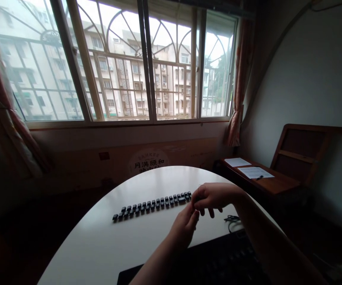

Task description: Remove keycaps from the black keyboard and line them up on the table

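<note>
My left hand [188, 221] and my right hand [210, 198] meet fingertip to fingertip above the white round table [90, 241]. Both are closed in a pinch, the right with its lower fingers curled loosely. What sits between the fingertips is too small and dark to make out. A thin wire outline [202, 186] shows at the top of my right hand. Just left of the hands, black keycaps [153, 206] lie in two long rows. Below my wrists is a black keyboard [218, 257], partly covered by my forearms and dark in shadow.
A coiled black cable [232, 220] lies behind the keyboard, near my right wrist. To the right, a brown wooden surface [283, 184] carries papers [255, 172] and a pen [259, 177]. A barred window [147, 79] spans the far wall above the table.
</note>
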A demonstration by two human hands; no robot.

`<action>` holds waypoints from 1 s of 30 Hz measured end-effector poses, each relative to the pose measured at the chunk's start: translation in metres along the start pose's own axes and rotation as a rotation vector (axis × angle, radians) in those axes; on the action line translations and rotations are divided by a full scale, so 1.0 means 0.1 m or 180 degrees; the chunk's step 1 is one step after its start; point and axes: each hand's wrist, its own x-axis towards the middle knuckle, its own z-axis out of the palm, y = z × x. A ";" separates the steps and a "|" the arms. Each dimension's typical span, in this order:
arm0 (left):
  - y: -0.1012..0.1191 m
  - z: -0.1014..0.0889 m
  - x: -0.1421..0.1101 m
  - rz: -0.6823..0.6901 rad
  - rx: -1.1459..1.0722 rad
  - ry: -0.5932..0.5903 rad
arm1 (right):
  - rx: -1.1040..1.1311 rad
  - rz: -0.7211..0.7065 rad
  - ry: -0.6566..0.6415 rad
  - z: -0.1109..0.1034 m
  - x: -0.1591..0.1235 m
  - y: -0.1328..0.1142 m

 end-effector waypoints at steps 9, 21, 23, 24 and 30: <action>-0.02 -0.02 0.01 -0.0398 -0.0420 0.0024 | 0.0064 -0.0284 0.0144 -0.02 -0.05 0.04; 0.06 -0.02 0.06 -0.0682 -0.1050 0.0067 | -0.0533 -0.1073 0.1193 -0.05 0.03 0.09; 0.09 -0.02 0.06 -0.0725 -0.1133 0.0062 | -0.0521 -0.1119 0.1238 -0.05 0.04 0.09; 0.10 -0.03 0.06 -0.0756 -0.1183 0.0052 | -0.0503 -0.1139 0.1246 -0.05 0.05 0.10; 0.11 -0.04 0.07 -0.0914 -0.1488 0.0105 | -0.0335 -0.1128 0.1412 -0.05 0.06 0.14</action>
